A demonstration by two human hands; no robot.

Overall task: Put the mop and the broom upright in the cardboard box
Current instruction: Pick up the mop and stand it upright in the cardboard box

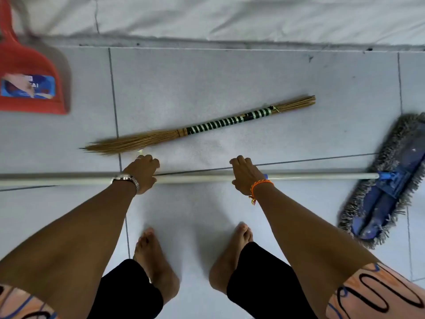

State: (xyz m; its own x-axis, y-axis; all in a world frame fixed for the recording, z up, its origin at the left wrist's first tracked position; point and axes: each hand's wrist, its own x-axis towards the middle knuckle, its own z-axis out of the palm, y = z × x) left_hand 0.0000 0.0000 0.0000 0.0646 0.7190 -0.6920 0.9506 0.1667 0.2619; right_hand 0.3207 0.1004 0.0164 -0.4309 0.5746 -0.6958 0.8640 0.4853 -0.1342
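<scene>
On the tiled floor [230,77], mop [207,178] lies flat, fringed head rightward; left hand [142,173] and right hand [246,173] grip its smooth white pole.

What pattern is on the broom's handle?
Black and silvery-white stripes wrap the broom handle, seen in the head view.

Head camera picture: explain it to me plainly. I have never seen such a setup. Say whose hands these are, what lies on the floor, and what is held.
There is no machine: a person wears a camera on the head, looking down at their own arms and bare feet. The left hand and right hand both rest on the long white pole of the blue flat mop, which lies on the grey tiled floor. Beyond it lies the brown stick broom with striped handle, untouched. A red plastic dustpan sits far left. No cardboard box is in view.
</scene>
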